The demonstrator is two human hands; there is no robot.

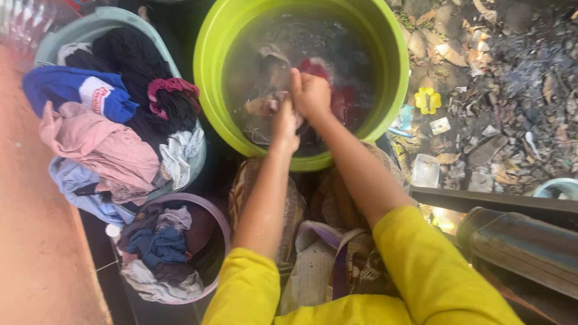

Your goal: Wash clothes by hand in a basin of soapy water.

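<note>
Outdoors on littered ground, we are clenching our right hand (311,95) and left hand (285,124) on a red cloth (316,69) in the green tub (397,70) of water; rubbing underwater likely limits splashing toward the heaped laundry basket (100,25).

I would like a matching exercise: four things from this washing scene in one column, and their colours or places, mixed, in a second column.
Things:
1. big tub
2. sleeves
3. right hand
4. folded shirt

Descriptions:
A. blue, on top of the laundry pile at the left
B. lime green, filled with water
C. yellow
D. in the water, on a red cloth

Pairs: 1-B, 2-C, 3-D, 4-A
</note>
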